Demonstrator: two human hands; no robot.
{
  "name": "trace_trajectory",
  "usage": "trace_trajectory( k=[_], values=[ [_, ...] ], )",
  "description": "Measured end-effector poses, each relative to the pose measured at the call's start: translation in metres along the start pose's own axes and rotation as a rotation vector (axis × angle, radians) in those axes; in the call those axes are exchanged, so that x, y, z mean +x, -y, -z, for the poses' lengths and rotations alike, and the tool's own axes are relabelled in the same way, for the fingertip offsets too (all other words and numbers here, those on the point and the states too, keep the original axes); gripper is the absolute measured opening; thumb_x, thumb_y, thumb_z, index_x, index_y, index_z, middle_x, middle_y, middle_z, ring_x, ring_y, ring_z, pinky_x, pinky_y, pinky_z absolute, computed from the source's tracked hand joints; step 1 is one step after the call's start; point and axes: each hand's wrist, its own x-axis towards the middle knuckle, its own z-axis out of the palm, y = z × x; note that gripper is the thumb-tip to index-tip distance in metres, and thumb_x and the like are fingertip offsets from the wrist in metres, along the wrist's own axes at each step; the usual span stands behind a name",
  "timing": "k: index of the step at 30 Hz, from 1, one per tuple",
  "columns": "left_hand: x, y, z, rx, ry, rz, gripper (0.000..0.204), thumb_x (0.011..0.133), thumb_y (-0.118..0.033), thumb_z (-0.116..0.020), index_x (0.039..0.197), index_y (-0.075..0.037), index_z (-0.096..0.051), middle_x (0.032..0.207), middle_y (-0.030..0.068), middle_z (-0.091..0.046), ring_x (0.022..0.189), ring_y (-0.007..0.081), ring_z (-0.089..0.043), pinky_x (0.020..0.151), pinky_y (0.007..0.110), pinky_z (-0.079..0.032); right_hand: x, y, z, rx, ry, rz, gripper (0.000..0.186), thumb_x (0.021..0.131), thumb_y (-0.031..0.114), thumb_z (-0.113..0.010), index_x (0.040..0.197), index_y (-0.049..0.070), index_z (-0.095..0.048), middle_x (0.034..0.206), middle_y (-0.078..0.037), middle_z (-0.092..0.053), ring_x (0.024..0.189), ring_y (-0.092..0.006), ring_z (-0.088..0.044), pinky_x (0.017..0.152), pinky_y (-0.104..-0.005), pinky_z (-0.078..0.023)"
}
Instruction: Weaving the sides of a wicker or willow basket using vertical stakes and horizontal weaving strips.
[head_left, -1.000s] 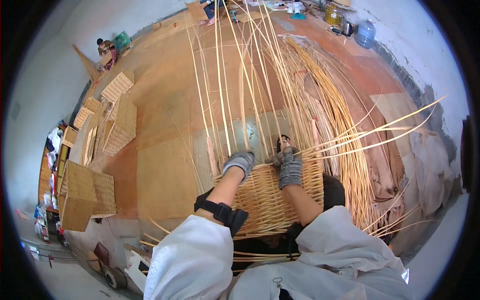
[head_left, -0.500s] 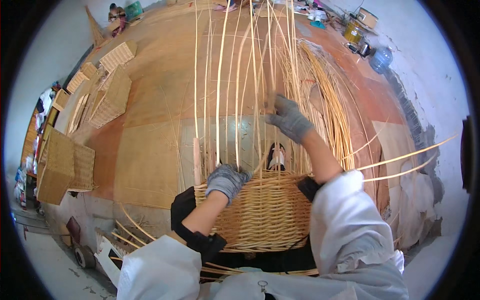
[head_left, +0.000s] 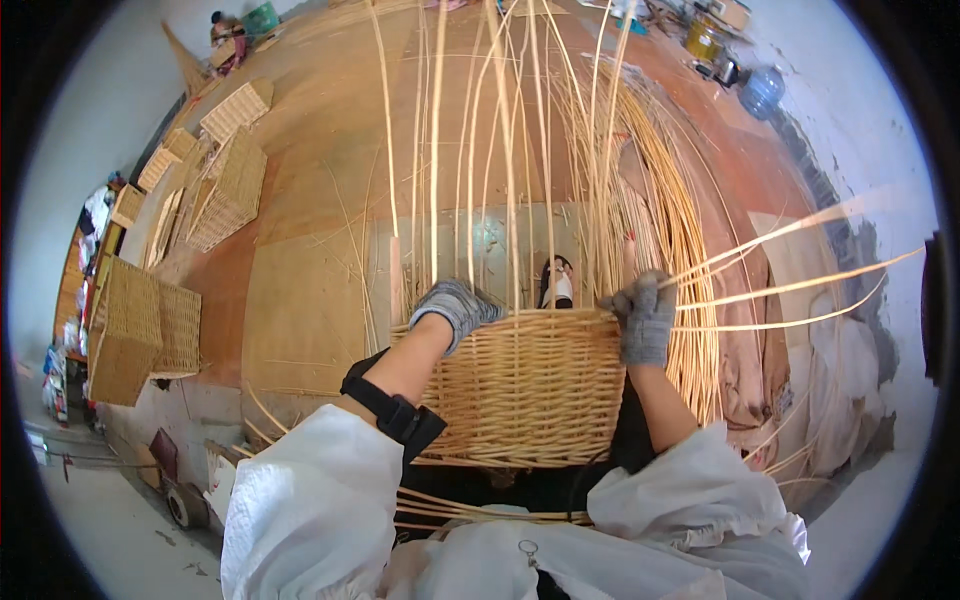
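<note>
A half-woven wicker basket (head_left: 515, 395) stands before me, its long upright willow stakes (head_left: 511, 210) rising from the top edge. Wearing a grey knit glove, my left hand (head_left: 452, 312) is closed over the edge left of the middle; its fingertips are hidden behind the weave. At the right corner my right hand (head_left: 643, 318), gloved too, is closed round a pale willow rod (head_left: 735, 252) that reaches out to the right. Two more rods (head_left: 790, 292) stick out below it. A thicker wooden post (head_left: 396, 270) stands at the left corner.
A bundle of loose willow rods (head_left: 680, 250) lies on the floor to the right. Finished wicker baskets (head_left: 125, 330) stand along the left. A water bottle (head_left: 762, 92) sits by the right wall. Far back left, a person (head_left: 228, 42) sits. My foot (head_left: 556, 284) is beyond the basket.
My right hand has come down from among the upright stakes to the right corner and now grips a rod there. My left hand has stayed on the edge.
</note>
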Motion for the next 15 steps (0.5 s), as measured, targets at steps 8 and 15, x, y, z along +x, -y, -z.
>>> trace_trajectory(
  k=[8,15],
  values=[
    [0.015,0.0,-0.018,-0.173,-0.261,0.201,0.083,0.071,-0.069,-0.054,0.123,-0.004,-0.053,0.126,0.0157,-0.053,0.118,0.0292,-0.05,0.098,0.039,-0.038,-0.03,0.038,-0.067,-0.465,0.15,0.054,0.017,0.09,0.012,-0.047,0.104,0.002,-0.045,0.081,-0.011,-0.059,0.066,-0.0208,-0.058,0.063,-0.0356,-0.053],
    [-0.021,-0.111,-0.015,-0.143,-0.181,-0.019,0.039,0.082,-0.037,-0.058,0.096,-0.001,-0.063,0.104,0.0171,-0.063,0.099,0.0283,-0.06,0.088,0.04,-0.042,0.007,0.041,0.037,0.082,-0.082,0.143,0.014,0.083,0.001,-0.059,0.084,0.01,-0.047,0.08,-0.009,-0.058,0.061,-0.0177,-0.054,0.06,-0.0314,-0.05]
  ],
)
